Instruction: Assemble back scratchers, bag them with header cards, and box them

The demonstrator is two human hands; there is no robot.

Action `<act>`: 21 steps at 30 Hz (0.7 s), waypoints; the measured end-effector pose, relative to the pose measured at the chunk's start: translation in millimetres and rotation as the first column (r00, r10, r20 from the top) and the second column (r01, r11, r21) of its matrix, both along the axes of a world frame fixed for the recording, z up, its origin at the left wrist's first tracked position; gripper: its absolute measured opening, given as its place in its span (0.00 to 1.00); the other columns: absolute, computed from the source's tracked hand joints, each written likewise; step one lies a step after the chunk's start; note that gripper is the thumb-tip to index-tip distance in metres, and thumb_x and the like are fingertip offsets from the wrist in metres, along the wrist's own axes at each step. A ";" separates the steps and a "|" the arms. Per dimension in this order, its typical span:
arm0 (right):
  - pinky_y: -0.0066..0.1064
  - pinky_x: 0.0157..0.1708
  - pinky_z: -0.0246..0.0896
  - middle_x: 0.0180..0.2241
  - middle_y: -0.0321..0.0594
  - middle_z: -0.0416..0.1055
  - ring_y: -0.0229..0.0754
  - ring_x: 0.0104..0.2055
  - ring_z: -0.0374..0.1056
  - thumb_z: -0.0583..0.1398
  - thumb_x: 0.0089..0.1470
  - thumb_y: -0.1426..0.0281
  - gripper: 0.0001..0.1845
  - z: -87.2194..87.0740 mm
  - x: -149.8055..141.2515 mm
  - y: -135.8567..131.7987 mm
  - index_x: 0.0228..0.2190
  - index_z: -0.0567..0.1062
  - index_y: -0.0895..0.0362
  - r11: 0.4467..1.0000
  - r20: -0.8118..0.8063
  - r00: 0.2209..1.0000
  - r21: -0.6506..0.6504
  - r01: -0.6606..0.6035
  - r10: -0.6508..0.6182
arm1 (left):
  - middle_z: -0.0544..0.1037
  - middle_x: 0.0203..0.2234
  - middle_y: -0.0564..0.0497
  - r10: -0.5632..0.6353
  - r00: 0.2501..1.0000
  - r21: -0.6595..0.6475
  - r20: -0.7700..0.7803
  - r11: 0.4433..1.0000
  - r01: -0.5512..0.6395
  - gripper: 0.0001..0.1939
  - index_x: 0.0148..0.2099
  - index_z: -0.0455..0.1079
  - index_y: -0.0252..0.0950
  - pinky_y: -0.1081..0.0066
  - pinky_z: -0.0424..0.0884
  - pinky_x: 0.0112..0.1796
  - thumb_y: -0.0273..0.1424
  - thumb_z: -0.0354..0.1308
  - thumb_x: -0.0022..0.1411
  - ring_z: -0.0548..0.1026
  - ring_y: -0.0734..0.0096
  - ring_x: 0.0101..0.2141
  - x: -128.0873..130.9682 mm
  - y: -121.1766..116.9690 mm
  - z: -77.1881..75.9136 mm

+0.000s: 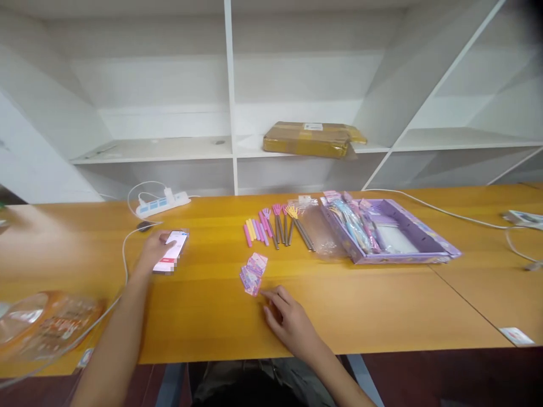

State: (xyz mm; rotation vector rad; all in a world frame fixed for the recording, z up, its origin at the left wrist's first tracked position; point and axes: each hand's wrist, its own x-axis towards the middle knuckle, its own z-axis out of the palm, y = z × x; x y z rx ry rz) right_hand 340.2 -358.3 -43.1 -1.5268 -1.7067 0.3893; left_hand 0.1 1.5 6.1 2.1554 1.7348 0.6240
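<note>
My left hand [153, 252] rests on a phone [171, 251] with a lit screen, fingers curled round its left edge. My right hand [286, 317] lies on the wooden table [382, 305] with fingers loosely spread, its fingertips just touching a small pile of pink and purple cards [253, 273]. Beyond the cards lie pink and yellow sticks [255, 230] and several small fork-like tools with grey handles [285, 224].
An open purple box [390, 233] with stationery sits at right, a clear plastic wrapper [316, 229] beside it. A white power strip [162, 203] and cables lie at the back left. A snack bag [46, 323] lies front left. A brown parcel [311, 138] rests on the shelf.
</note>
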 end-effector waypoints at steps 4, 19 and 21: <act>0.36 0.41 0.70 0.42 0.42 0.70 0.45 0.41 0.72 0.57 0.66 0.76 0.21 0.8 0.9 1.2 0.57 0.74 0.50 0.999 -0.037 0.999 -0.044 0.005 -0.007 | 0.84 0.42 0.39 0.060 0.997 -0.019 0.044 0.998 -0.059 0.30 0.52 0.74 0.34 0.56 0.78 0.44 0.50 0.62 0.54 0.83 0.48 0.42 -14.5 5.5 -14.3; 0.37 0.41 0.68 0.41 0.43 0.72 0.45 0.41 0.71 0.54 0.67 0.76 0.16 23.7 54.6 14.8 0.50 0.75 0.51 0.984 0.090 0.988 0.138 0.114 -0.127 | 0.77 0.56 0.34 -0.058 0.935 0.129 -0.350 0.986 0.110 0.45 0.67 0.65 0.37 0.47 0.66 0.58 0.58 0.52 0.55 0.69 0.32 0.60 9.2 -23.5 -19.8; 0.39 0.42 0.68 0.41 0.44 0.73 0.46 0.41 0.71 0.55 0.67 0.75 0.13 39.0 94.9 30.3 0.47 0.77 0.52 0.964 0.192 0.955 0.188 0.188 -0.224 | 0.79 0.53 0.37 -0.015 0.939 0.143 -0.343 0.987 0.068 0.42 0.65 0.66 0.40 0.47 0.65 0.59 0.57 0.48 0.55 0.70 0.34 0.59 6.0 -16.3 -22.0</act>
